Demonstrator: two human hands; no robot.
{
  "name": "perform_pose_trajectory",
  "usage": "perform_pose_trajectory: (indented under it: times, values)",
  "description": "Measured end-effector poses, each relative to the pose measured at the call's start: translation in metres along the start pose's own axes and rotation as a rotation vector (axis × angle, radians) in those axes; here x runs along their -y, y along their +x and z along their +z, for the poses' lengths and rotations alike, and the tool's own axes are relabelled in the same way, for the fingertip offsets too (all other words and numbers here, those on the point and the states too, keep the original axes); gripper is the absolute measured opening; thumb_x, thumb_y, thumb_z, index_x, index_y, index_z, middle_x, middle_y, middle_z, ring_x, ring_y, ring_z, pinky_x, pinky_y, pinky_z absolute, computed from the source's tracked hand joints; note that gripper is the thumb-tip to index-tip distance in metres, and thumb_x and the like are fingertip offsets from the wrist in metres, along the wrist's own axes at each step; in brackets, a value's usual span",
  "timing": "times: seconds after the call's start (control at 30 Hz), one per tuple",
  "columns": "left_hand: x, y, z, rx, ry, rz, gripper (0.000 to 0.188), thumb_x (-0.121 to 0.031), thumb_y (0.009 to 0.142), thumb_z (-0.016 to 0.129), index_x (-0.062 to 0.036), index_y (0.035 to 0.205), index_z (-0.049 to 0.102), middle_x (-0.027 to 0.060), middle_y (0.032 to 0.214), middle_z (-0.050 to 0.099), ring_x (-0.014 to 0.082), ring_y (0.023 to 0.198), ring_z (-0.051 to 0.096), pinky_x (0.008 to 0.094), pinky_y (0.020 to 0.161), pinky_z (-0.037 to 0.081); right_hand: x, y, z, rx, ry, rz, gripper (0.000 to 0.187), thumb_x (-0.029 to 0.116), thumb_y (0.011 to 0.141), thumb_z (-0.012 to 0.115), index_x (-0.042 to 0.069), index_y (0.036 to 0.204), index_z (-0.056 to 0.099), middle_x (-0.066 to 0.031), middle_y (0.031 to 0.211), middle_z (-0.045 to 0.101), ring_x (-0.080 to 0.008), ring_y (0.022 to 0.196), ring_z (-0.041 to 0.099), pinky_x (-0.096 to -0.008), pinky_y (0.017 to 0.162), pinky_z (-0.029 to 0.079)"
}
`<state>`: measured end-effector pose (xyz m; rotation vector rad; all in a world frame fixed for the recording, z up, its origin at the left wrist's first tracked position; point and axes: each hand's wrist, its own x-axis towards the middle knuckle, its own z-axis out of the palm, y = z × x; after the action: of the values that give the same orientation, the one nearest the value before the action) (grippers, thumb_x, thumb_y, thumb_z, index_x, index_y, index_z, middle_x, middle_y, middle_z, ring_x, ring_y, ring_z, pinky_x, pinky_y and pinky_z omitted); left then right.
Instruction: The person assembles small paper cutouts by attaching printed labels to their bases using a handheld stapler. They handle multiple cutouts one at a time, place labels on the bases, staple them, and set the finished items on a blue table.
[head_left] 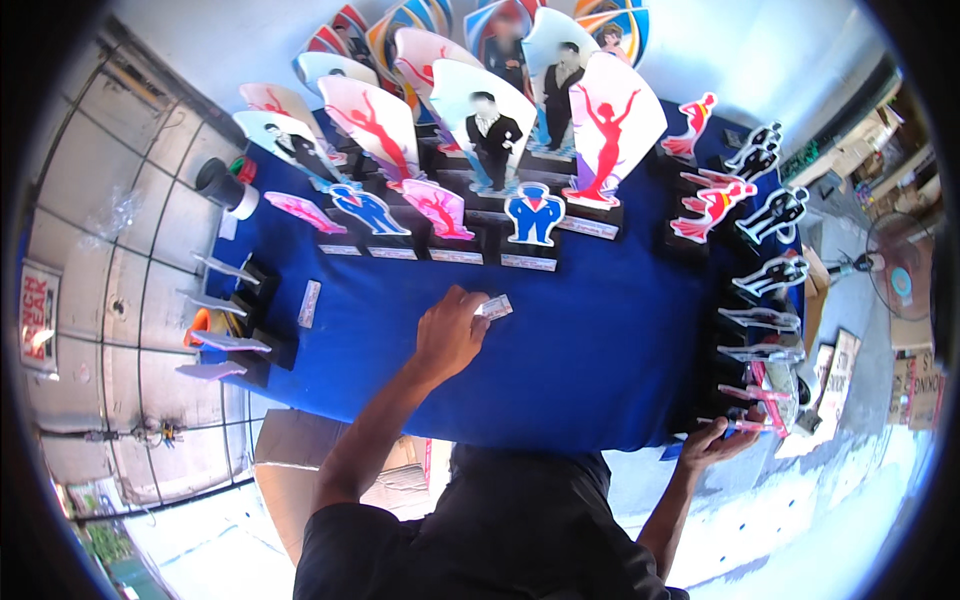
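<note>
pinching small silvery label (495, 307) at fingertips of left hand (450, 330)

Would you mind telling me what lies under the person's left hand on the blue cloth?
The left hand pinches a small silver label plate over the blue tablecloth. Only the plate's right end shows; the fingers cover the rest and the cloth beneath the palm.

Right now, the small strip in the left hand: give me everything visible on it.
The small strip is a short, flat, pale rectangle, white to light grey, with faint marks too blurred to make out. It looks like thin card or plastic. The left hand pinches one end between fingertips, so the other end pokes out to the right, roughly level, just over the blue tablecloth. Whether it touches the cloth cannot be told. A similar strip lies on the cloth further left.
</note>
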<state>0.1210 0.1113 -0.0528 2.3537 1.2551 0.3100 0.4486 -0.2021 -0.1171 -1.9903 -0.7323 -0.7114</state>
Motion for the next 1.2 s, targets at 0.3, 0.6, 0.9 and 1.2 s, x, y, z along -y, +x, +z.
perform_pose_trajectory:
  times: [0.3, 0.6, 0.9, 1.2]
  values:
    - [0.01, -0.037, 0.007, -0.104, -0.049, 0.14, 0.046, -0.03, 0.086, 0.08, -0.0142, 0.127, 0.069, 0.0117, 0.117, 0.06, 0.031, 0.111, 0.062, 0.0437, 0.083, 0.057, 0.019, -0.041, -0.008, -0.267, 0.019, 0.0, 0.086, 0.065, 0.106, 0.036, -0.009, 0.15, 0.038, -0.0262, 0.152, 0.041, -0.0402, 0.143, 0.039, -0.0543, 0.12, 0.028]
    - [0.149, -0.052, -0.077, -0.55, 0.434, -0.568, 0.031, -0.019, 0.095, 0.068, -0.0045, 0.123, 0.061, 0.0154, 0.119, 0.058, 0.0369, 0.112, 0.061, 0.0487, 0.082, 0.059, 0.173, -0.055, 0.024, 0.612, 0.456, -0.274, 0.028, 0.007, 0.092, 0.059, -0.002, 0.117, 0.068, -0.0222, 0.105, 0.069, -0.0382, 0.112, 0.064, -0.0495, 0.096, 0.049]
    - [0.188, -0.069, -0.09, -0.42, 0.359, -0.611, 0.025, -0.02, 0.092, 0.072, -0.0029, 0.109, 0.066, 0.0169, 0.114, 0.062, 0.0384, 0.112, 0.062, 0.0491, 0.086, 0.059, 0.296, -0.015, 0.131, 1.154, 0.295, -0.792, 0.05, 0.008, 0.072, 0.071, 0.005, 0.122, 0.07, -0.0099, 0.125, 0.065, -0.0345, 0.123, 0.056, -0.0544, 0.111, 0.039]
    - [0.188, -0.069, -0.09, -0.386, 0.264, -0.619, 0.025, -0.008, 0.088, 0.064, 0.0013, 0.11, 0.057, 0.024, 0.115, 0.06, 0.043, 0.11, 0.062, 0.052, 0.087, 0.058, 0.292, -0.016, 0.139, 1.279, 0.241, -0.823, 0.035, 0.006, 0.076, 0.073, 0.008, 0.11, 0.069, -0.0101, 0.106, 0.063, -0.0334, 0.107, 0.059, -0.0478, 0.095, 0.048]
